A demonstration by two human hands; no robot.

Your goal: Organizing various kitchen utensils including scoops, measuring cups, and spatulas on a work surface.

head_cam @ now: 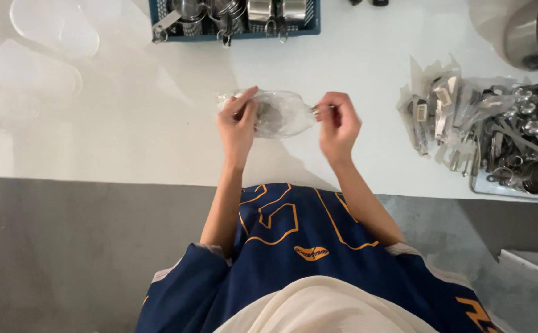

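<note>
A wide white desk (127, 135) fills the upper half of the view, with grey floor (65, 259) below its near edge and the person's dark blue, orange-trimmed shirt at six o'clock. At twelve o'clock, against the far edge, sits a blue basket (235, 29) holding shiny metal cups and utensils. At three o'clock a heap of metal measuring spoons and cups (515, 145) lies spread out, some of them in clear wrappers, and beyond it at about one o'clock stands a large steel pot (537, 34). At ten o'clock a few clear plastic bags (41, 55) lie flat and nearly vanish against the desk. In the middle, just above the desk, both hands hold a clear plastic bag (284, 114) between them. The left hand (238, 126) grips the bag's left end, thumb and fingers pressed together on the film, with something dark and metallic inside it that may be a small measuring cup, though the crumpled plastic blurs it. The right hand (338, 126) is curled at the bag's right end, its fingertips pinching a small metal piece (314, 110) at the bag's mouth.
</note>
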